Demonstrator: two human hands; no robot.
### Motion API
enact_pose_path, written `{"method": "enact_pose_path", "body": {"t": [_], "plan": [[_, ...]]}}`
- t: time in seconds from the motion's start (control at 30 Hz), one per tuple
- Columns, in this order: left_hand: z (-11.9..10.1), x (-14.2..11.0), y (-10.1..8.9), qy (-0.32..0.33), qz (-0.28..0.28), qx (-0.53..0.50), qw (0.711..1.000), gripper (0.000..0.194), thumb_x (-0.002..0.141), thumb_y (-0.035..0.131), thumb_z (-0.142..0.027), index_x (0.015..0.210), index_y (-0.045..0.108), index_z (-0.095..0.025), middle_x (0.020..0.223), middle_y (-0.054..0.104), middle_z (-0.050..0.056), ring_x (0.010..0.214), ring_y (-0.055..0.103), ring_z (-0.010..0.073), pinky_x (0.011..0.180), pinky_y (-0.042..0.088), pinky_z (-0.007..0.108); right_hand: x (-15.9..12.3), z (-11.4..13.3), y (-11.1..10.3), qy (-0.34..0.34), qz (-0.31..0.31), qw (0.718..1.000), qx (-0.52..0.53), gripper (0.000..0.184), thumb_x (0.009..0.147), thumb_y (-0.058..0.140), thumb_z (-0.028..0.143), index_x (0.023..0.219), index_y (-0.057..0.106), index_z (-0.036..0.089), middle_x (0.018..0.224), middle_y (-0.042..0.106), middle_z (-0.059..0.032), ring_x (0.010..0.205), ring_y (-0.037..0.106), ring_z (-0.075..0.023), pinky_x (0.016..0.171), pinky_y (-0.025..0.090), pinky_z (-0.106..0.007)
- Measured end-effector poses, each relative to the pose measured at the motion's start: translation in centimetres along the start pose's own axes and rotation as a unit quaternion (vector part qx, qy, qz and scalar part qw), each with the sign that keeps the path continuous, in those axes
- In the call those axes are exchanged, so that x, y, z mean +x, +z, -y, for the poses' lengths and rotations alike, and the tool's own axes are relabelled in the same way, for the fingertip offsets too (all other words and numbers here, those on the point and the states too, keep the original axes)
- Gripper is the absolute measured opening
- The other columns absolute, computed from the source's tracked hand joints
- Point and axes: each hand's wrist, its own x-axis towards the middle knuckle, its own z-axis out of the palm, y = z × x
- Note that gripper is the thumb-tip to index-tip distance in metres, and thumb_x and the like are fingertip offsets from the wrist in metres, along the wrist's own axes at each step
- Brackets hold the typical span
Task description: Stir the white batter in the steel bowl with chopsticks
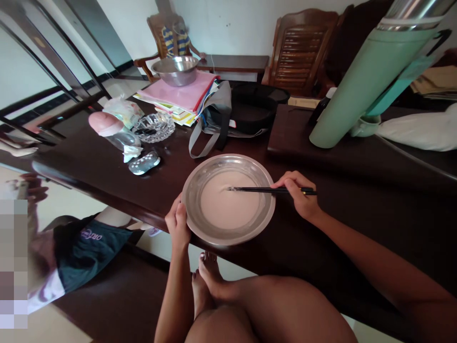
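Observation:
A wide metal bowl (228, 240) stands at the near edge of the dark wooden table (164, 188). Inside it is a pale, pinkish-white liquid batter (232, 209), with a small ripple near the middle. My left hand (178, 224) grips the bowl's left rim, thumb on the outside facing me. Held in my right hand (302, 193), to the right of the bowl, is a pair of black chopsticks (257, 189). They reach over the right rim and their tips dip into the batter.
Beyond the bowl lie a grey-and-black bag (246, 109), a glass ashtray (155, 127), a pink-capped bottle (109, 127) and a remote-like device (144, 163). A second metal bowl (176, 71) rests on stacked folders. A green thermos (371, 85) stands right. Other people sit at left and behind.

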Motion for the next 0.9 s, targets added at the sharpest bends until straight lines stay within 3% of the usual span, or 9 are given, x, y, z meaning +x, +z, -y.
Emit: {"method": "enact_pose_path", "body": {"t": [0.1,0.27,0.43,0.6,0.77,0.9], "plan": [[0.14,0.00,-0.01,-0.007,0.004,-0.001,1.000,0.060,0.090,0.047,-0.063,0.112,0.074,-0.014,0.114,0.075,0.012,0.112,0.066,0.0293,0.099,0.049,0.038,-0.01,-0.10,0.00,0.001,-0.053,0.998,0.039,0.030,0.099,0.053,0.037,0.075,0.066,0.025,0.068,0.070,-0.0009,0.063,0.060,-0.0170,0.063,0.047,-0.035],[0.16,0.10,0.03,0.003,-0.002,-0.008,1.000,0.061,0.089,0.048,-0.064,0.111,0.074,-0.014,0.114,0.075,0.012,0.112,0.066,0.0295,0.098,0.049,0.038,-0.06,0.08,0.02,0.015,0.045,0.999,-0.012,0.024,0.097,0.055,0.036,0.084,0.072,0.026,0.079,0.074,-0.0020,0.073,0.066,-0.0183,0.069,0.052,-0.036],[0.04,0.08,0.02,-0.006,-0.004,0.007,1.000,0.062,0.087,0.048,-0.065,0.110,0.074,-0.014,0.111,0.075,0.012,0.109,0.067,0.0292,0.096,0.050,0.038,0.06,0.19,-0.02,0.004,-0.049,0.998,0.030,0.030,0.098,0.054,0.038,0.075,0.068,0.026,0.068,0.069,-0.0007,0.064,0.061,-0.0170,0.063,0.047,-0.035],[-0.10,0.01,0.07,0.003,-0.005,-0.001,1.000,0.059,0.089,0.048,-0.062,0.110,0.074,-0.014,0.113,0.075,0.011,0.110,0.067,0.0287,0.096,0.050,0.037,0.04,0.44,0.04,0.008,0.045,0.999,-0.011,0.024,0.098,0.055,0.034,0.084,0.073,0.026,0.079,0.074,-0.0016,0.072,0.066,-0.0169,0.068,0.050,-0.034],[-0.22,0.05,0.11,0.002,-0.002,0.010,1.000,0.061,0.089,0.047,-0.064,0.110,0.074,-0.013,0.111,0.075,0.012,0.109,0.067,0.0291,0.096,0.050,0.037,0.10,0.14,-0.09,-0.010,-0.051,0.998,0.025,0.029,0.099,0.053,0.034,0.076,0.069,0.026,0.069,0.069,0.0000,0.066,0.061,-0.0160,0.066,0.047,-0.034],[-0.10,0.05,0.07,0.007,-0.002,0.005,1.000,0.058,0.090,0.047,-0.061,0.109,0.074,-0.014,0.111,0.075,0.011,0.108,0.067,0.0282,0.096,0.050,0.036,-0.04,0.18,0.01,-0.004,0.034,0.999,0.010,0.025,0.099,0.054,0.030,0.083,0.072,0.025,0.077,0.073,-0.0007,0.071,0.064,-0.0160,0.067,0.048,-0.033]]}}
